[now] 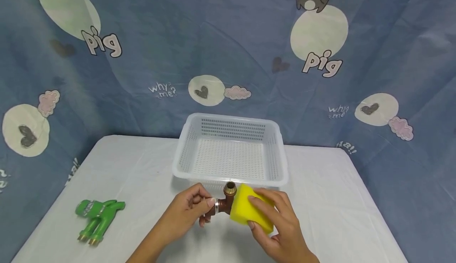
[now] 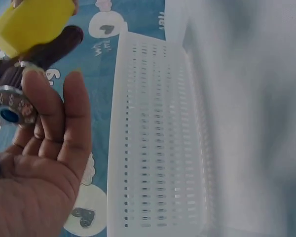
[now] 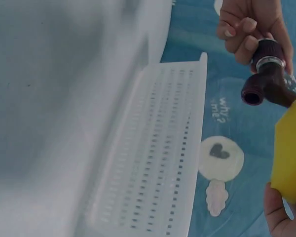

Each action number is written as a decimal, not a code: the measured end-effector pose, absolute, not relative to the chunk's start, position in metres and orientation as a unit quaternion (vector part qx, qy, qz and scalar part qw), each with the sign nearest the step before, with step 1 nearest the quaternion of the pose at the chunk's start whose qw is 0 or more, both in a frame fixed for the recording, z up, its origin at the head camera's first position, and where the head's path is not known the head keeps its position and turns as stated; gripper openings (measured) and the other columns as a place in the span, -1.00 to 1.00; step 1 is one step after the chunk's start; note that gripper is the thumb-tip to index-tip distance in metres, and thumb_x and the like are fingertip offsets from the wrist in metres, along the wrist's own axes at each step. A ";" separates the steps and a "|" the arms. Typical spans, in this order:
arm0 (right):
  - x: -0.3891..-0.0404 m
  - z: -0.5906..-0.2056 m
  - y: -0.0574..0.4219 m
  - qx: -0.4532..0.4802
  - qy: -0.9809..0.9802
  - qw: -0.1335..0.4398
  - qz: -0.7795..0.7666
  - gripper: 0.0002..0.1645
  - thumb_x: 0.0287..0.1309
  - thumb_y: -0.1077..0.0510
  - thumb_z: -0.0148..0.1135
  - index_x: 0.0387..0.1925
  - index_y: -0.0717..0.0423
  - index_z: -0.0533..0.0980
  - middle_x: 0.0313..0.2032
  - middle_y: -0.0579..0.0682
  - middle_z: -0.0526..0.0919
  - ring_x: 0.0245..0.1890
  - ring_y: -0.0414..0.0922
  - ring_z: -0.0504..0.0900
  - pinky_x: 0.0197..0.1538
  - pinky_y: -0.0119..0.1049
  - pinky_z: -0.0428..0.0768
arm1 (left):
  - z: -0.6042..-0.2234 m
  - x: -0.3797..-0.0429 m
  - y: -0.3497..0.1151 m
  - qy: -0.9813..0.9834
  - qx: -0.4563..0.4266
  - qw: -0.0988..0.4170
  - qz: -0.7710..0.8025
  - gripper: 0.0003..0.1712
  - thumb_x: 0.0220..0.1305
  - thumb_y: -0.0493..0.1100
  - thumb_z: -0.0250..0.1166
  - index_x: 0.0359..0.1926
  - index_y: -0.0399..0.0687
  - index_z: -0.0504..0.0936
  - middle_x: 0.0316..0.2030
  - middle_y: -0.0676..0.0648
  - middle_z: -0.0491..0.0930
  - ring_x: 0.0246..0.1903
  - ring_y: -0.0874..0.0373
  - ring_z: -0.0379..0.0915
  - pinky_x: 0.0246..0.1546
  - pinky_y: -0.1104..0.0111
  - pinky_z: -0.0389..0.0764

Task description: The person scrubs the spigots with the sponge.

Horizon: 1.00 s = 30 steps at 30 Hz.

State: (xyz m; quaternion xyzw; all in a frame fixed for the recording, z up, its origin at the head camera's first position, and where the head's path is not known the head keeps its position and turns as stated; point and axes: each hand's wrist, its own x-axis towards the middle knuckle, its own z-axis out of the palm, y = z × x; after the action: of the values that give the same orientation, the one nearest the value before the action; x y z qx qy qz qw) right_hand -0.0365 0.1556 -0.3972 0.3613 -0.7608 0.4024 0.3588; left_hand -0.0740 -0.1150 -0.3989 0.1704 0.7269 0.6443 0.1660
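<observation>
My left hand (image 1: 187, 211) pinches the ridged knob end of a dark brown tap fitting (image 1: 222, 205). The fitting has a silver ring and a branch with an open threaded brass end pointing up. In the left wrist view, the knob's silver face (image 2: 12, 104) shows a blue centre. My right hand (image 1: 281, 223) grips a yellow sponge (image 1: 247, 207), thumb on the near side and fingers over the top. The sponge is against the fitting's right end and hides that part. Both hands are above the table, in front of the white basket.
A white perforated plastic basket (image 1: 177, 164) stands at the table's back middle. At the left lies a green forked tap fitting (image 1: 99, 217) with two brass ends. White cloth covers the table (image 1: 342, 211); a blue printed curtain (image 1: 228, 45) hangs behind and at the sides.
</observation>
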 end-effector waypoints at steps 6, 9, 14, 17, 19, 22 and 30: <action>-0.040 -0.400 0.155 0.342 -0.766 0.371 0.398 -0.56 0.46 -0.01 0.27 0.11 0.26 0.65 0.10 0.27 0.62 0.07 0.13 0.49 0.26 -0.45 0.46 | -0.401 -0.070 -0.116 0.703 0.229 0.165 0.653 -0.81 0.54 -0.18 0.27 -0.06 -0.25 0.52 -0.31 -0.24 0.68 -0.39 0.05 0.61 -0.37 0.24 0.76; -0.041 -0.404 0.157 0.321 -0.780 0.367 0.392 -0.56 0.47 -0.03 0.25 0.13 0.23 0.64 0.11 0.25 0.62 0.08 0.12 0.49 0.23 -0.50 0.47 | -0.400 -0.069 -0.118 0.704 0.233 0.157 0.653 -0.83 0.54 -0.19 0.27 -0.05 -0.22 0.53 -0.30 -0.18 0.69 -0.41 0.09 0.60 -0.38 0.23 0.75; -0.043 -0.409 0.164 0.284 -0.801 0.362 0.382 -0.53 0.49 -0.09 0.22 0.15 0.18 0.65 0.14 0.22 0.62 0.09 0.11 0.48 0.23 -0.52 0.46 | -0.397 -0.068 -0.117 0.709 0.227 0.164 0.647 -0.81 0.49 -0.18 0.33 -0.01 -0.19 0.56 -0.22 -0.17 0.71 -0.39 0.05 0.64 -0.32 0.21 0.75; -0.042 -0.408 0.165 0.275 -0.800 0.359 0.393 -0.52 0.48 -0.10 0.25 0.17 0.18 0.64 0.15 0.22 0.61 0.10 0.09 0.48 0.23 -0.52 0.47 | -0.395 -0.068 -0.116 0.716 0.227 0.161 0.641 -0.77 0.45 -0.17 0.38 0.01 -0.15 0.58 -0.17 -0.15 0.70 -0.34 0.03 0.67 -0.26 0.21 0.77; -0.040 -0.407 0.164 0.273 -0.798 0.352 0.405 -0.51 0.48 -0.10 0.27 0.19 0.17 0.63 0.17 0.21 0.60 0.11 0.08 0.48 0.23 -0.52 0.48 | -0.396 -0.068 -0.115 0.724 0.225 0.151 0.634 -0.75 0.41 -0.15 0.42 0.02 -0.09 0.60 -0.13 -0.10 0.71 -0.28 0.01 0.68 -0.18 0.24 0.76; -0.038 -0.406 0.160 0.285 -0.799 0.345 0.402 -0.51 0.48 -0.11 0.27 0.20 0.14 0.63 0.19 0.19 0.59 0.14 0.06 0.46 0.25 -0.50 0.46 | -0.398 -0.069 -0.115 0.733 0.221 0.136 0.629 -0.71 0.35 -0.12 0.48 0.02 0.01 0.63 -0.10 -0.02 0.72 -0.17 0.01 0.69 -0.03 0.27 0.73; -0.040 -0.412 0.162 0.300 -0.813 0.369 0.336 -0.51 0.52 -0.15 0.19 0.15 0.13 0.65 0.16 0.24 0.57 0.13 0.14 0.44 0.36 -0.42 0.34 | -0.397 -0.068 -0.114 0.752 0.190 0.108 0.622 -0.69 0.22 -0.04 0.58 -0.06 0.16 0.69 -0.04 0.12 0.74 0.02 0.08 0.69 0.17 0.29 0.64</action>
State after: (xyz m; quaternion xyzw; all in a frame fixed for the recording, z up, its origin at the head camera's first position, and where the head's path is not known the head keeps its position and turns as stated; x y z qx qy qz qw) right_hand -0.0401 0.1621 -0.4116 0.2999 -0.8130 0.3364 0.3685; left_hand -0.0678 -0.1136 -0.3975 0.1896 0.7523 0.6218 0.1076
